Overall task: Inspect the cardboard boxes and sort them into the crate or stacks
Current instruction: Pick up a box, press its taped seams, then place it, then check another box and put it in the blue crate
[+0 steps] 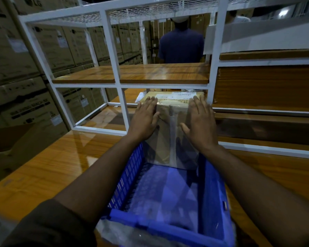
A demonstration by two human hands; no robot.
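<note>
A tall cardboard box (170, 134) wrapped in clear tape, with a white label on top, stands at the far end of the blue plastic crate (212, 189). My left hand (145, 118) lies flat against the box's upper left side, fingers spread. My right hand (199, 122) is flat at the upper right side, fingers spread. Neither hand curls around the box. The crate's floor in front of the box is lined with clear plastic film and holds nothing else.
The crate sits on a glossy wooden table (43, 166). A white metal shelf frame (114, 81) with wooden boards stands just beyond. A person in a blue shirt (181, 43) stands behind it. Large stacked cartons (16, 68) fill the left.
</note>
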